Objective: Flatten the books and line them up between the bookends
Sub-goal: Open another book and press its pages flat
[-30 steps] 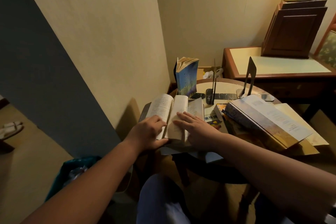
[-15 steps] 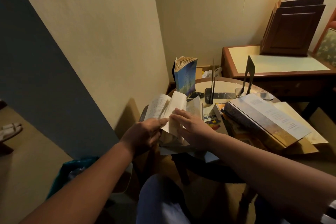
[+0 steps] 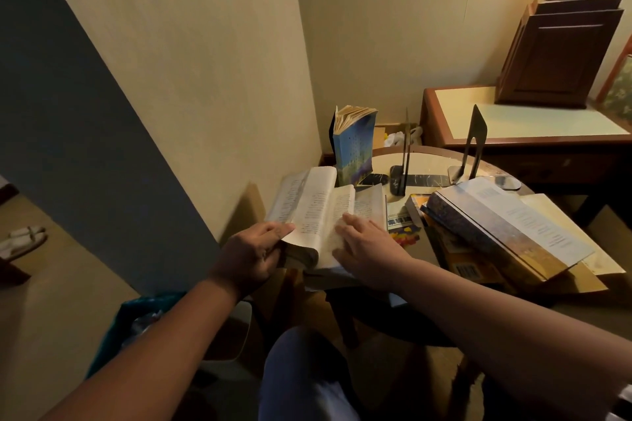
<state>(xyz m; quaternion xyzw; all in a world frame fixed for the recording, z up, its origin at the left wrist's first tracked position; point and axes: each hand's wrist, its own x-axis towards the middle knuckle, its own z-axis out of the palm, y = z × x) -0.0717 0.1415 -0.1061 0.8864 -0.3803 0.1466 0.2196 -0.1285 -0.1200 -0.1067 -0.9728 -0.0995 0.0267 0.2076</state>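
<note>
A: We are working on the open book [image 3: 328,212] at the near left edge of the round table [image 3: 427,161]. Our left hand [image 3: 253,256] is curling its fingers around the near left corner, thumb over the pages and the rest tucked beneath.

B: And our right hand [image 3: 369,246] is lying flat on the right-hand pages, fingers spread and pressing down. Which way is the spine running?

A: Away from us, toward the wall, so the long axis is pointing from our lap toward the blue book [image 3: 354,143] standing upright behind it. The left half is bowing up; the right half is lying lower.

B: The left bookend [image 3: 405,161] and the right bookend [image 3: 473,143] are standing beyond and to the right, well apart, with nothing between them.

A: So our right hand is the nearer one to that gap. We are judging the book needs closing, then turning upright.

B: The stacked books [image 3: 496,229] on the right are sitting just beside that path.
</note>
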